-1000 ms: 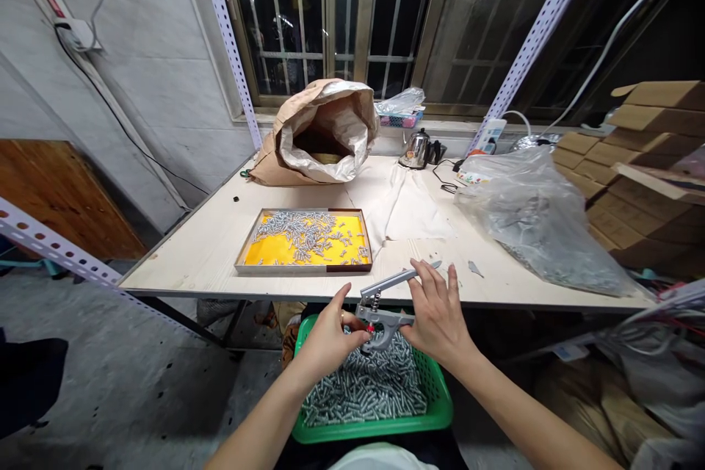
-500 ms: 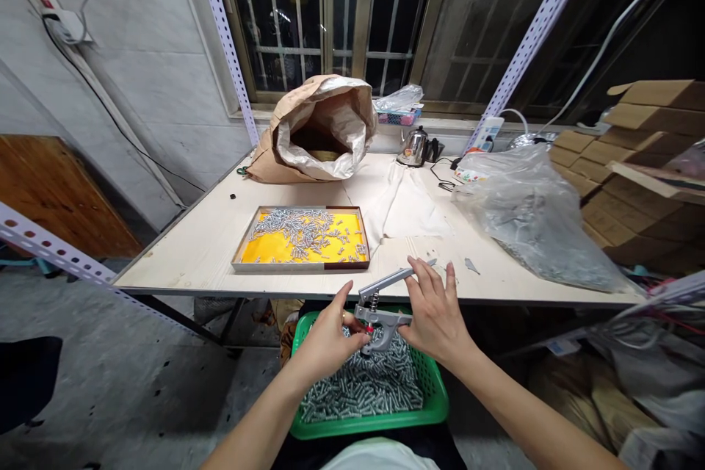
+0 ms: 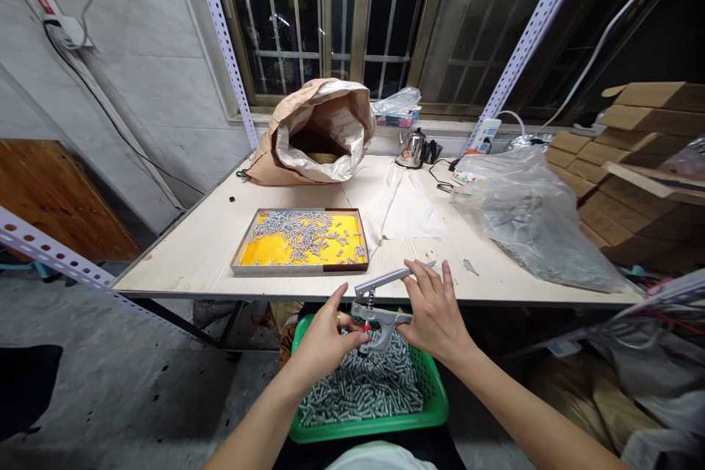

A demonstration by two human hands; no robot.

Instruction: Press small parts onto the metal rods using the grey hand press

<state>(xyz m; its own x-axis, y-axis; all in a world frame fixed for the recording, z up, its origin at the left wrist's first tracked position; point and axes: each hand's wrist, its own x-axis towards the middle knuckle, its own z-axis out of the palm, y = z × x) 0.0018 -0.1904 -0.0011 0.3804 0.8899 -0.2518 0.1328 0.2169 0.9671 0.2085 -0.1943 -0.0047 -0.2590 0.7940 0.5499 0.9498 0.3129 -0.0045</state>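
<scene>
Grey hand-press pliers (image 3: pixel 385 317) with a coil spring and a red part at the jaw hang over a green basket (image 3: pixel 380 430). My right hand (image 3: pixel 435 308) grips them by their two handles, which are spread apart. At the jaw end, the thumb and fingers of my left hand (image 3: pixel 330 334) close together beside the red part. Whatever they pinch is too small and hidden to name. Beneath the tool, the basket holds a heap of small silvery screw-like metal pieces (image 3: pixel 363 393).
A shallow tray (image 3: pixel 300 271) lined in yellow, with small metal pieces, lies near the table's (image 3: pixel 187 264) front edge. Behind it is an open paper sack (image 3: pixel 269 154). A kettle (image 3: pixel 412 149), white cloth (image 3: pixel 410 209), clear plastic bag (image 3: pixel 529 198) and stacked cartons (image 3: pixel 633 198) stand around.
The pliers and both hands have shifted very slightly left. The grip of each hand looks the same.
</scene>
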